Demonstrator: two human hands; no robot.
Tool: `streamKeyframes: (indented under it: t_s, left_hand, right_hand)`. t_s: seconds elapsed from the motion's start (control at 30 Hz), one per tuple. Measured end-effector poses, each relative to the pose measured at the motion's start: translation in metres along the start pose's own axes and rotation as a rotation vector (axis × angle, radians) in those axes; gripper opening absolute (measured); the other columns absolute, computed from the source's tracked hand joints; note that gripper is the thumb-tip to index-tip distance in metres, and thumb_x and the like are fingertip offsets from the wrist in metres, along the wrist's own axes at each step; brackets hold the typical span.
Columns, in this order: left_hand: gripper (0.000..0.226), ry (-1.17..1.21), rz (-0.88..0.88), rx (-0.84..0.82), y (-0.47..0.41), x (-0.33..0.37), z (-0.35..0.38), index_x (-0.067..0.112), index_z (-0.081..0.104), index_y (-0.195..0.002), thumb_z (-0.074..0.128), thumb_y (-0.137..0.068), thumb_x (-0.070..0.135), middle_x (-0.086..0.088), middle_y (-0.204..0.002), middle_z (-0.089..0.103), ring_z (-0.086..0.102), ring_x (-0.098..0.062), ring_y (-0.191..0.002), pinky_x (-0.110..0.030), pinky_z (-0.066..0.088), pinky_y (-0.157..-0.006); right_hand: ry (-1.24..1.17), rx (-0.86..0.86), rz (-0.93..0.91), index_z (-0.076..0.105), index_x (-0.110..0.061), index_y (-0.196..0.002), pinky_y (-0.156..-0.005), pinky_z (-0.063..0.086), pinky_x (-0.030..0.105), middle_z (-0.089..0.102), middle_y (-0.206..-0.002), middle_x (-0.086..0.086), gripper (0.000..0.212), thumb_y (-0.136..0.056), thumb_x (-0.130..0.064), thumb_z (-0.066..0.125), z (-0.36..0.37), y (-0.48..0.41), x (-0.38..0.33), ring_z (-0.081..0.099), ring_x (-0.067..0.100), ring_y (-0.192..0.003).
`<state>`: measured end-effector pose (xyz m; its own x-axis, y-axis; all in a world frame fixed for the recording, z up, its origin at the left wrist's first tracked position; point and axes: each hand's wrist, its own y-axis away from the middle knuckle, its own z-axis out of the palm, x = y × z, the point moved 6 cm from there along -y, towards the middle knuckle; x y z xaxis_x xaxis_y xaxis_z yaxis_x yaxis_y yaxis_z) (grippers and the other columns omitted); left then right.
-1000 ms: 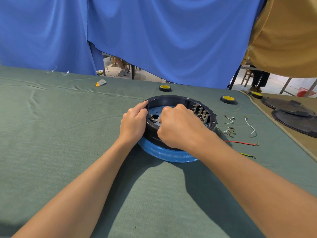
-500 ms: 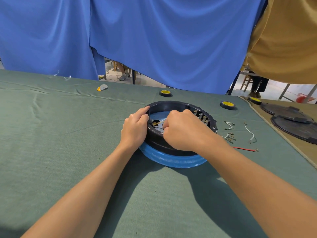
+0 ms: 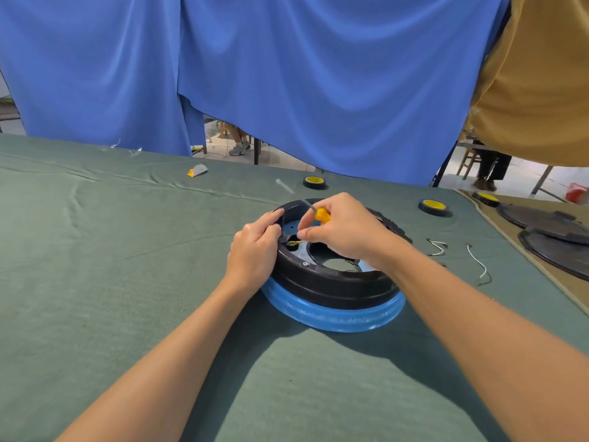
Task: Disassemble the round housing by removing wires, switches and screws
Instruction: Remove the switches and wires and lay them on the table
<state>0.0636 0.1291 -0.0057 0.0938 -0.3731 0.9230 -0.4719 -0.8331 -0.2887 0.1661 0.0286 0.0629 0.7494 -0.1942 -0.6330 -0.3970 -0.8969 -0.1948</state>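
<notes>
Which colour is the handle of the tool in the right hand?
Orange-yellow handle, in the right hand; head view.

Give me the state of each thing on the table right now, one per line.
Housing: upright on the cloth, open at top.
Left hand: gripping the housing's rim.
Right hand: holding a screwdriver, shaft pointing up and away.
White wires: loose on the cloth, right of the housing.
Tape rolls: lying flat.
</notes>
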Motion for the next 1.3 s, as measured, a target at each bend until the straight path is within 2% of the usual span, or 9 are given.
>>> streamKeyframes:
  t_s: [0.3,0.53,0.63,0.7,0.77,0.93,1.13,1.23,1.3]
  left_hand:
    - [0.06,-0.016,0.011,0.009,-0.001,0.0,0.0,0.025,0.064,-0.13,0.036,-0.079,0.035,-0.003,-0.124,0.068,0.059,-0.025,-0.116,-0.047,0.044,-0.102]
    - [0.042,-0.017,0.023,0.021,0.0,0.0,0.0,0.028,0.069,-0.121,0.04,-0.091,0.024,-0.009,-0.09,0.072,0.063,-0.03,-0.089,-0.055,0.048,-0.084]
    - [0.049,-0.013,0.017,0.014,0.0,0.0,0.0,0.027,0.067,-0.126,0.039,-0.086,0.029,-0.004,-0.102,0.073,0.063,-0.025,-0.096,-0.051,0.048,-0.09]
    - [0.057,-0.009,0.006,0.007,-0.001,0.0,0.0,0.027,0.064,-0.129,0.037,-0.08,0.034,0.0,-0.119,0.07,0.061,-0.021,-0.111,-0.047,0.045,-0.1]
    - [0.057,-0.002,0.0,0.01,-0.002,0.0,-0.001,0.027,0.065,-0.128,0.038,-0.078,0.035,0.001,-0.122,0.069,0.059,-0.021,-0.115,-0.046,0.043,-0.103]
    - [0.056,-0.003,-0.003,0.016,-0.002,-0.001,-0.001,0.03,0.066,-0.126,0.038,-0.077,0.035,0.0,-0.117,0.071,0.06,-0.023,-0.112,-0.047,0.043,-0.102]
    - [0.058,-0.014,0.011,0.002,-0.001,0.001,0.0,0.029,0.063,-0.13,0.037,-0.079,0.036,0.002,-0.126,0.067,0.058,-0.019,-0.117,-0.046,0.042,-0.104]
    - [0.058,-0.008,0.015,0.009,0.0,0.001,0.0,0.029,0.064,-0.129,0.037,-0.079,0.035,0.002,-0.124,0.068,0.059,-0.019,-0.114,-0.046,0.043,-0.103]
    - [0.057,-0.007,0.019,0.01,-0.001,0.001,-0.001,0.028,0.064,-0.129,0.037,-0.079,0.035,0.001,-0.125,0.068,0.059,-0.021,-0.116,-0.047,0.043,-0.103]
  right_hand:
    - [0.088,-0.096,-0.013,0.072,-0.026,-0.086,-0.059,0.043,0.021,0.065,-0.081,-0.008,0.002,-0.085,-0.029,0.072,0.008,-0.009,0.021,0.059,0.01,-0.075]
    - [0.221,-0.087,-0.08,0.067,-0.03,-0.088,-0.062,0.043,0.024,0.059,-0.084,-0.011,0.01,-0.088,-0.021,0.069,0.014,-0.011,0.025,0.053,0.007,-0.07]
    - [0.256,-0.053,-0.089,0.067,-0.028,-0.091,-0.062,0.041,0.026,0.061,-0.088,-0.007,0.005,-0.087,-0.029,0.07,0.008,-0.009,0.025,0.052,0.008,-0.071]
    - [0.272,-0.001,-0.106,0.062,-0.028,-0.091,-0.062,0.043,0.028,0.061,-0.083,-0.01,0.018,-0.086,-0.045,0.066,-0.001,-0.004,0.019,0.054,0.009,-0.073]
    - [0.264,-0.005,-0.105,0.058,-0.028,-0.094,-0.061,0.044,0.03,0.059,-0.078,-0.01,0.025,-0.091,-0.052,0.054,-0.009,0.005,0.013,0.055,0.008,-0.071]
    - [0.348,-0.019,-0.151,0.056,-0.029,-0.089,-0.052,0.033,0.032,0.049,-0.058,-0.009,0.016,-0.098,-0.032,0.043,-0.013,0.032,0.003,0.044,0.01,-0.053]
    - [0.512,0.05,-0.145,0.068,-0.022,-0.083,-0.062,0.048,0.037,0.057,-0.065,-0.002,0.026,-0.092,-0.026,0.044,-0.008,0.046,-0.005,0.052,0.025,-0.064]
    - [0.547,0.046,-0.157,0.051,-0.018,-0.059,-0.056,0.039,0.035,0.042,-0.053,0.0,0.032,-0.09,-0.023,0.044,-0.005,0.046,-0.007,0.04,0.024,-0.054]
    - [0.567,0.033,-0.171,0.045,-0.016,-0.056,-0.053,0.034,0.033,0.038,-0.052,0.0,0.035,-0.091,-0.022,0.043,-0.004,0.046,-0.009,0.036,0.022,-0.052]
